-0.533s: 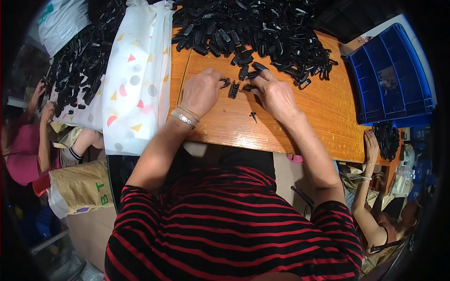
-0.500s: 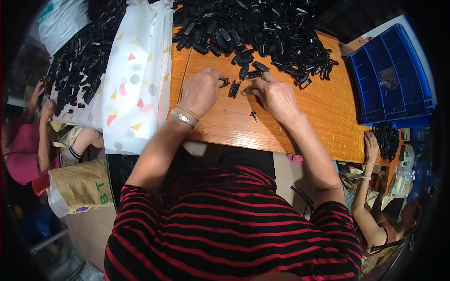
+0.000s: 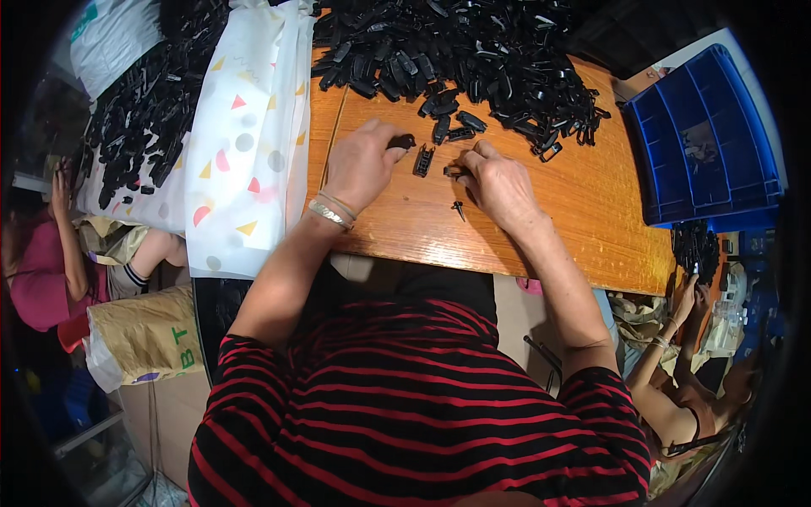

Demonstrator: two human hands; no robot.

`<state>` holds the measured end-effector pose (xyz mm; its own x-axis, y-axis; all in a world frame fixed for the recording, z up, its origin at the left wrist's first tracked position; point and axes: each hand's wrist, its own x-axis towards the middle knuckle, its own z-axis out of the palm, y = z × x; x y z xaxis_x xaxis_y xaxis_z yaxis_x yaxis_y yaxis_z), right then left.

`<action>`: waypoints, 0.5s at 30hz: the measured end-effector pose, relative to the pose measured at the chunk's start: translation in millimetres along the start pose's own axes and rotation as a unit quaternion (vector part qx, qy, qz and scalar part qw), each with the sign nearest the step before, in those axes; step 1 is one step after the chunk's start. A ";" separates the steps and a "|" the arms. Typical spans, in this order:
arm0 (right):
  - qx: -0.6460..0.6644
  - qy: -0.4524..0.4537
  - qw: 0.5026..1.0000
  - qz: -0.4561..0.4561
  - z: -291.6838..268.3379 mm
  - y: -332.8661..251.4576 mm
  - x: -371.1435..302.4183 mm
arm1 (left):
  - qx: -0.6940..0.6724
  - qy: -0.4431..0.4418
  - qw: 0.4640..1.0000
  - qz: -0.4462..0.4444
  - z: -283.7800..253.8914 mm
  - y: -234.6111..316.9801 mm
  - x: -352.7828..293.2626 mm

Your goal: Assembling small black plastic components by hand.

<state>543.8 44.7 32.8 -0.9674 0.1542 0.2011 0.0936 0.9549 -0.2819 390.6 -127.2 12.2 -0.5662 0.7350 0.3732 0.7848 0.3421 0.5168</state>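
Note:
My left hand [image 3: 365, 162] rests on the wooden table [image 3: 583, 211] with its fingers closed on a small black plastic part [image 3: 403, 142]. My right hand [image 3: 498, 182] pinches another small black part [image 3: 454, 171] at its fingertips. Between the two hands stands a loose black clip [image 3: 422, 160]. A tiny dark piece [image 3: 459, 208] lies on the wood just below my right hand. A big heap of black plastic parts [image 3: 473, 59] covers the far side of the table, a short way beyond both hands.
A white bag with coloured shapes [image 3: 249, 144] lies at my left, with more black parts [image 3: 139, 110] beyond it. A blue divided crate [image 3: 705, 144] sits at the right. Other people sit low at the left [image 3: 51, 262] and right [image 3: 684, 380].
Both hands stay in nearly the same spot; the fingers have shifted slightly around the small black parts between them.

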 end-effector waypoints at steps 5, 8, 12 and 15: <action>0.187 0.123 0.972 0.068 -1.7 -15.9 0.1 | -0.415 -0.017 0.900 -0.133 -5.9 13.0 -3.2; 0.273 0.175 0.942 0.085 -7.2 -41.9 1.0 | -0.523 -0.050 0.833 -0.175 -16.2 29.7 -6.0; 0.308 0.225 0.922 0.065 -3.8 -54.6 5.6 | -0.532 -0.045 0.830 -0.162 -21.5 37.9 -8.7; 0.322 0.236 0.916 0.041 -1.7 -57.2 8.3 | -0.523 -0.033 0.836 -0.165 -25.2 43.9 -9.4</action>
<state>530.8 -8.2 52.1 -0.7399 0.4559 0.4948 -0.1441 0.6110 -0.7784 424.0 -133.9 50.8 -0.6659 0.7442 0.0521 -0.0806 -0.1412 0.9867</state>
